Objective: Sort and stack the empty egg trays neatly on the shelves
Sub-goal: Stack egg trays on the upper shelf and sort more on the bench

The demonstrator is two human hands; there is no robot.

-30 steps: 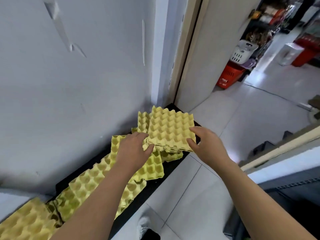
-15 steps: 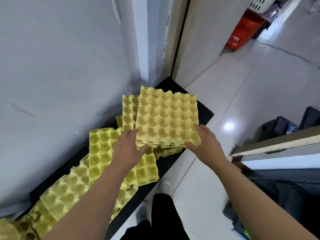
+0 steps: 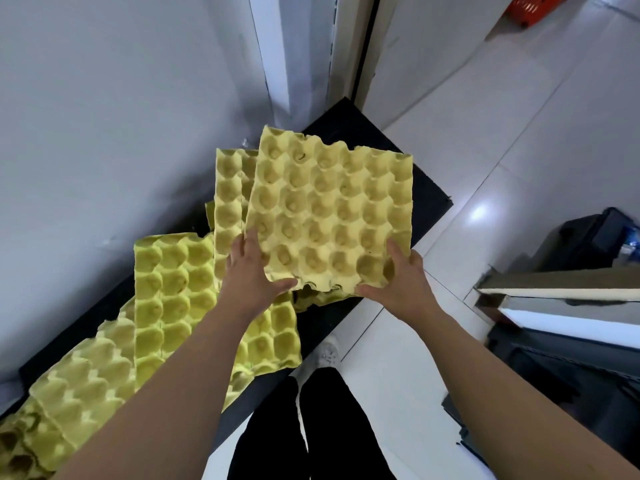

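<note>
A yellow egg tray (image 3: pixel 329 216) is held over the right end of a low black shelf (image 3: pixel 408 161). My left hand (image 3: pixel 254 275) grips its near left corner, thumb under the front edge. My right hand (image 3: pixel 398 282) grips its near right corner, fingers curled over the rim. Under and behind it lie more yellow trays: one stands out to the left (image 3: pixel 227 195), a greener one (image 3: pixel 173 292) lies flat nearer me, and others overlap towards the far left (image 3: pixel 86 386).
A white wall (image 3: pixel 121 116) runs along the back of the shelf, with a door frame (image 3: pixel 349 46) at the corner. White floor tiles (image 3: pixel 502 126) lie to the right. A metal-edged counter (image 3: pixel 554 292) and dark boxes (image 3: pixel 595 237) stand at right. My legs (image 3: pixel 311 427) are below.
My view has tipped down and closer. Both hands have closed on the tray's near corners and lifted it slightly towards me, off the trays beneath.
</note>
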